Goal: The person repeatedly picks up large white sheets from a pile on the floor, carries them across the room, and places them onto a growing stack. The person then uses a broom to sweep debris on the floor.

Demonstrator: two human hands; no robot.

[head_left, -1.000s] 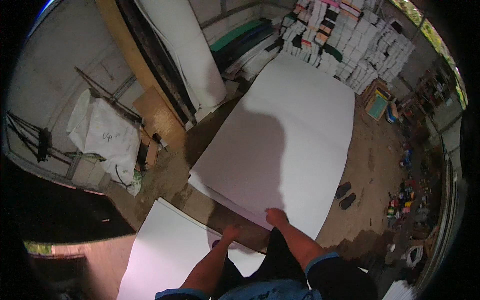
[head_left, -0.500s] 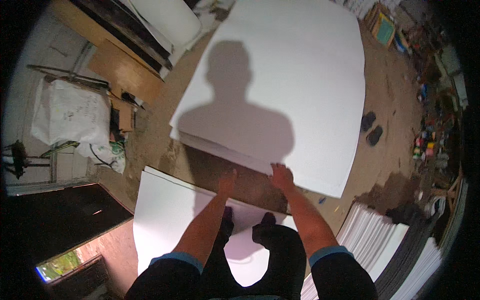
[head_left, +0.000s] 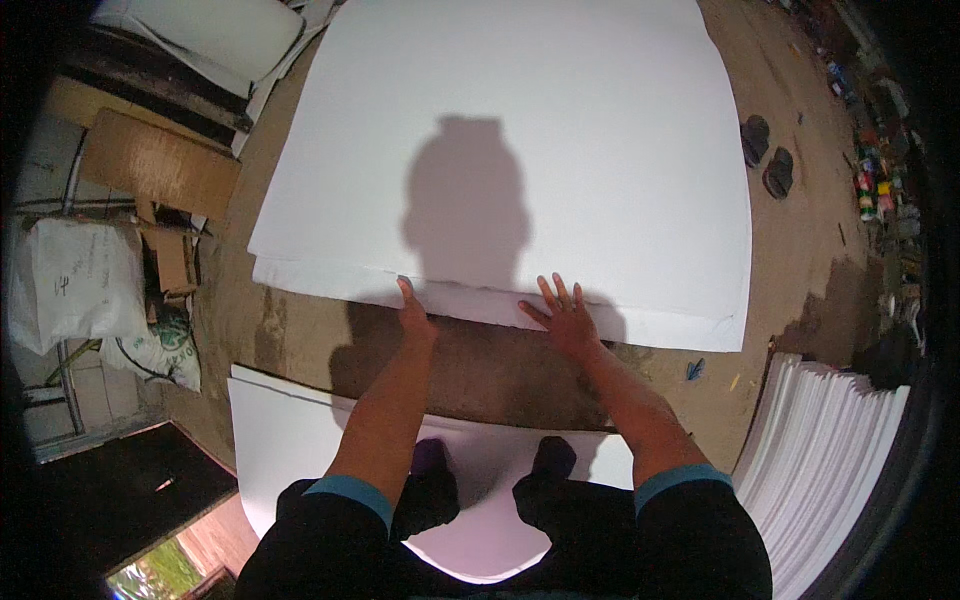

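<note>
One white sack (head_left: pixel 80 285) with a dark mark sits at the far left of my feed, above a black panel (head_left: pixel 110 510) near the lower corner; a smaller sack (head_left: pixel 150 350) with green print slumps just beside it. Next I have a brown board (head_left: pixel 165 165), and beyond it, toward the top, a white roll (head_left: pixel 220 35). Further right, a near white sheet (head_left: pixel 265 425) lies on the brown floor (head_left: pixel 300 340), a second layer showing at its back edge, and the person's feet (head_left: pixel 553 457) stand on it in dark socks. Across a strip of floor lies the larger white sheet (head_left: pixel 620 170), filling the upper middle of my picture; its near edge sits back from that of a lower layer (head_left: pixel 310 277), which shows as a narrow band. The left hand (head_left: pixel 416 315) is at this edge, one digit pointing up onto the band; its other fingers are hidden from me, so I cannot tell whether it pinches anything. A head-shaped shadow (head_left: pixel 465 190) falls on the sheet between and beyond the hands. The right hand (head_left: pixel 572 322) rests at the same edge with fingers fanned apart, thumb toward the left. Just off the edge I spot a blue scrap (head_left: pixel 694 370); then two dark slippers (head_left: pixel 778 172) beside the sheet, a thick stack of white sheets (head_left: pixel 820 450) below them, and small colourful clutter (head_left: pixel 867 190) along the right rim.
</note>
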